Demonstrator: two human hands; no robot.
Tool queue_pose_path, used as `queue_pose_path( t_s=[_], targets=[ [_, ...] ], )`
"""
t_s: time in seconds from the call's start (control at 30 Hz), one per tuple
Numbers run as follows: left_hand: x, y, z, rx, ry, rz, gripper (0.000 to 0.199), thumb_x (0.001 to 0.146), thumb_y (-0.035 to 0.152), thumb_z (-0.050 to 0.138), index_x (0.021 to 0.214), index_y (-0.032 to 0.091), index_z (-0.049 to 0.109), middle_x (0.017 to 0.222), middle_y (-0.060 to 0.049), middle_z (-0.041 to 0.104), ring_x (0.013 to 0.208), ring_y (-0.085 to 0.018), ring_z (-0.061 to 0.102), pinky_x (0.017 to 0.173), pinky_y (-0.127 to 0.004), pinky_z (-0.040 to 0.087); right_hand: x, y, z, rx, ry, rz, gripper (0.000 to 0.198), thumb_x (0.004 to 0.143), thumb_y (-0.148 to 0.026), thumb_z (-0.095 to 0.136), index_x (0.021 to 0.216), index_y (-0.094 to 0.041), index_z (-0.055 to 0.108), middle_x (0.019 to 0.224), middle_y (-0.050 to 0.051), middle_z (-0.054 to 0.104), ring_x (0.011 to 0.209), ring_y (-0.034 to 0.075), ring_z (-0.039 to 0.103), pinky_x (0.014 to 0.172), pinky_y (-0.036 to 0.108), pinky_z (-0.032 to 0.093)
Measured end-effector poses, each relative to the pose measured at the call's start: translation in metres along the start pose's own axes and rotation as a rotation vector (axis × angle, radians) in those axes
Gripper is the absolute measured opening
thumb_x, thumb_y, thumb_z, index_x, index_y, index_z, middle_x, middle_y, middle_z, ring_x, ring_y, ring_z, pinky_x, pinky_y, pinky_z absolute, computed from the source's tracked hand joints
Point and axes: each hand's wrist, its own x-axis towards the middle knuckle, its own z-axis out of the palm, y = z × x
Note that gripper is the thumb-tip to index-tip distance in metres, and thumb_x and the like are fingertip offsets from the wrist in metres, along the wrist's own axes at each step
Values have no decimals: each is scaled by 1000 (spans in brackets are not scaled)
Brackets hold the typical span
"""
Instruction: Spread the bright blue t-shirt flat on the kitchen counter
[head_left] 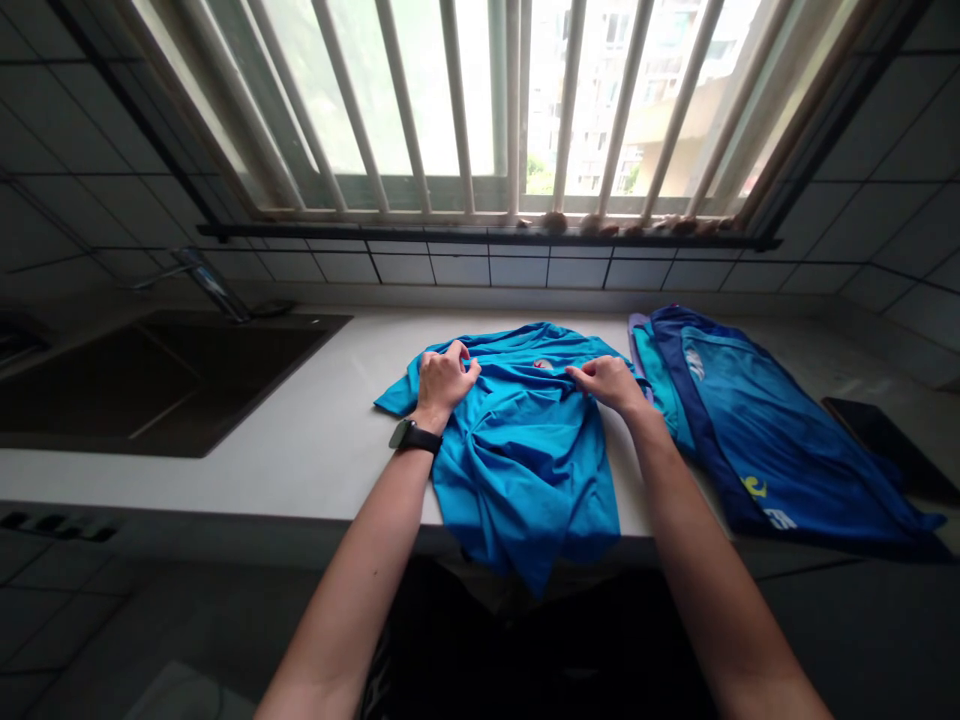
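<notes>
A bright blue T-shirt [529, 455] lies rumpled on the white countertop, its lower end hanging over the front edge. A small printed mark shows near its upper middle. My left hand [448, 376], with a dark watch on the wrist, is closed on the shirt's upper left part, fingers curled into the fabric. On the other side, my right hand [609, 382] pinches the shirt's upper right between thumb and fingers. Creases run across the cloth between both hands.
Beside the shirt on the right lies a stack of blue clothes [780, 420], with a dark flat object [892, 450] beyond it. A dark sink [172, 370] with a chrome faucet [212, 285] is set into the countertop [315, 420] at left. A barred window stands behind.
</notes>
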Motion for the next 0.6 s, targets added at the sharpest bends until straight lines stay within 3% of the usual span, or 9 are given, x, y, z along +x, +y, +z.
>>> queue_pose_path(
  t_s=[0.1, 0.17, 0.23, 0.3, 0.33, 0.4, 0.47, 0.53, 0.6],
  targets=[
    [-15, 3, -20, 41, -154, -30, 25, 97, 36, 54, 96, 20, 73, 86, -9, 77, 91, -26, 73, 90, -35, 52, -3, -5, 7, 11, -85, -83, 42, 97, -44, 59, 125, -17, 74, 131, 15, 73, 125, 31, 65, 107, 37, 47],
    [-40, -1, -37, 23, -330, -11, 25, 94, 42, 61, 92, 21, 75, 86, -8, 78, 90, -27, 73, 82, -34, 54, -3, -7, 12, -21, -41, -68, 61, 92, -40, 65, 147, -13, 58, 154, 19, 56, 146, 35, 48, 120, 49, 36],
    [-75, -7, -50, -32, -401, 77, 32, 85, 51, 72, 100, 23, 76, 94, -7, 79, 94, -28, 73, 83, -35, 55, -1, -10, 13, -11, 65, -74, 68, 93, -36, 64, 154, -11, 48, 161, 22, 46, 152, 36, 39, 123, 54, 30],
    [-111, -12, -55, -95, -400, 189, 50, 74, 49, 84, 117, 26, 73, 116, -8, 76, 105, -30, 71, 89, -37, 56, 1, -13, 10, 35, 168, -105, 57, 95, -29, 57, 150, -11, 52, 156, 21, 52, 146, 33, 46, 120, 51, 35],
    [-126, -15, -55, -127, -390, 209, 47, 74, 45, 85, 117, 27, 73, 122, -8, 73, 108, -29, 70, 91, -36, 56, 0, -15, 7, 54, 197, -110, 50, 96, -26, 54, 144, -12, 57, 148, 20, 59, 139, 32, 53, 117, 48, 40],
    [-148, -17, -50, -191, -351, 186, 22, 84, 36, 77, 104, 26, 75, 119, -8, 73, 107, -26, 70, 92, -36, 57, -9, -20, 2, 75, 182, -88, 35, 97, -25, 53, 126, -14, 68, 127, 18, 70, 120, 30, 65, 106, 43, 49],
    [-159, -18, -43, -240, -300, 143, 6, 92, 29, 68, 89, 25, 72, 106, -8, 73, 102, -25, 69, 91, -36, 57, -30, -27, -2, 89, 51, -90, 26, 96, -33, 60, 112, -17, 73, 113, 14, 73, 107, 29, 69, 97, 39, 53],
    [-161, -21, -39, -280, -245, 124, 10, 93, 25, 64, 84, 25, 69, 98, -7, 73, 99, -24, 69, 90, -36, 57, -61, -33, -2, 110, -119, -165, 26, 88, -38, 73, 108, -21, 74, 114, 11, 73, 105, 28, 70, 94, 36, 55],
    [-160, -28, -39, -320, -166, 92, 11, 91, 21, 63, 82, 26, 66, 96, -6, 72, 97, -24, 69, 91, -36, 57, -93, -37, 1, 126, -172, -238, 27, 83, -32, 78, 109, -24, 74, 121, 8, 72, 109, 27, 69, 95, 34, 54]
  ],
)
